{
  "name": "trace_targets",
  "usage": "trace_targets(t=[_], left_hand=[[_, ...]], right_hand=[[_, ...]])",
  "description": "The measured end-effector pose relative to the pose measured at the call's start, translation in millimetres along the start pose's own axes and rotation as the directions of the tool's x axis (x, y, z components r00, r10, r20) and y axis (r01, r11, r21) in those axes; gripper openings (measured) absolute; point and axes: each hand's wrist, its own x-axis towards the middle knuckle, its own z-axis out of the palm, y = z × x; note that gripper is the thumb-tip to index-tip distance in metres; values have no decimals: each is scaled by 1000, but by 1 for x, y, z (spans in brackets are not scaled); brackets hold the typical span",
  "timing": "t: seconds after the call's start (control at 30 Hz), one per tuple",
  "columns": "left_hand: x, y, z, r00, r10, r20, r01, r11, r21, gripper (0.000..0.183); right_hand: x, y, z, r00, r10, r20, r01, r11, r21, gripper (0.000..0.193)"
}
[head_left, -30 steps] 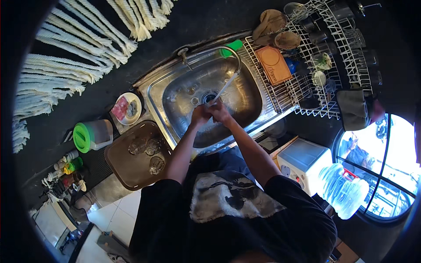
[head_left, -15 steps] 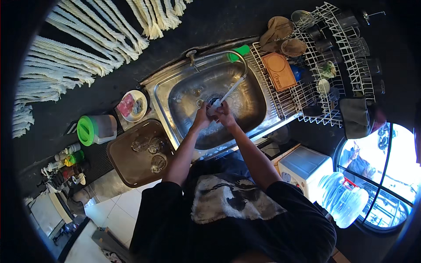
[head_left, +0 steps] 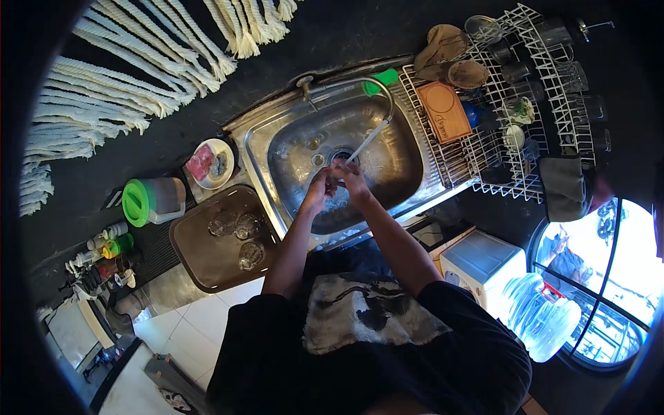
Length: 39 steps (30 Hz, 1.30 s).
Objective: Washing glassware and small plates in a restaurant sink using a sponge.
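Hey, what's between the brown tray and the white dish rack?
In the head view, the metal sink, with the left hand and right hand over it.

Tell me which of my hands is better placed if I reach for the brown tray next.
Probably your left hand: it's nearer the brown tray, on the same side of the sink. Your right hand is farther across, by the running water.

We see bright light coming through a rounded, dark-framed window [head_left: 628, 266]. Our floor [head_left: 197, 335], at lower left, has white tiles.
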Motion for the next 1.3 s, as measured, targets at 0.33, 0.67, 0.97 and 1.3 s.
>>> trace_targets(t=[0.33, 0.67, 0.97, 1.3], left_hand=[[-5, -3, -1, 990, 135, 39, -133, 990, -48, 30], [11, 0, 18, 991, 115, 66, -96, 966, -242, 22], [4, -1, 32, 993, 72, 89, -51, 976, -212, 24], [-5, -3, 30, 967, 248, -57, -248, 969, -10, 25]], right_hand=[[73, 12, -28, 992, 66, 105, -79, 989, 121, 40], [48, 5, -39, 988, -76, 132, -6, 847, 532, 43], [27, 24, -47, 998, 59, -7, -57, 987, 152, 18], [20, -5, -33, 963, 180, 203, -228, 942, 246, 28]])
